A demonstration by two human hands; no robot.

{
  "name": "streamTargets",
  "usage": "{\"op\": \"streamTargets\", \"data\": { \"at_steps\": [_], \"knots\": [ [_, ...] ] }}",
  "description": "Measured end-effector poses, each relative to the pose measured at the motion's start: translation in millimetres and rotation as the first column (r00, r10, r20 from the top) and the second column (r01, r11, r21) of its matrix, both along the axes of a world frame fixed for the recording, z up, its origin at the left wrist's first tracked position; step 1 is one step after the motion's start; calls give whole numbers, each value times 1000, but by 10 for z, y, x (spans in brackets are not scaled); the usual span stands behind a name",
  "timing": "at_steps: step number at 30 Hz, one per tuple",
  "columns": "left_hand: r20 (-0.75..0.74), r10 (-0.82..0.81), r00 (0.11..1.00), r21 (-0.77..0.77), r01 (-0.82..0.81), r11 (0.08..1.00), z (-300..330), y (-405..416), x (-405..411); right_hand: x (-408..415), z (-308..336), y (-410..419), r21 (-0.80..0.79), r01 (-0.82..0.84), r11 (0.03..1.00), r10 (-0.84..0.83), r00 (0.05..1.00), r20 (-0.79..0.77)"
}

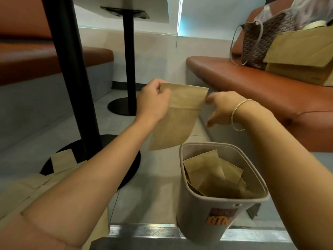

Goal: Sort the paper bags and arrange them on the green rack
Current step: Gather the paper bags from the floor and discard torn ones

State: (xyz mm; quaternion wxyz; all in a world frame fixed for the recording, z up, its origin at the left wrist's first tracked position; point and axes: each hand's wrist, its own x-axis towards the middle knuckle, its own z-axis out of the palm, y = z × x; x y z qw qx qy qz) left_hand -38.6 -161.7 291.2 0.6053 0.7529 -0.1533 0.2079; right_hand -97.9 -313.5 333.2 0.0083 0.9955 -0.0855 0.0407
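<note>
- The left hand [155, 101] is pinching the top corner of a paper bag [177, 117], holding it up so it is hanging flat.
- The right hand [222, 110], fingers loose, is touching the other corner.
- More bags [214, 175] are sitting in the bin [203, 212] below.
- No green rack is showing.

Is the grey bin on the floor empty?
No, the grey bin has several brown paper bags lying inside it.

Left hand [155, 101] pinching, right hand [222, 110] loose, both arms outstretched.
</note>
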Motion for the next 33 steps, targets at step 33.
{"op": "streamTargets", "data": {
  "at_steps": [33],
  "knots": [
    [-388,-14,922,482,216,849,-854,470,303,276,-724,617,215,-198,956,218,973,-75]
  ]
}}
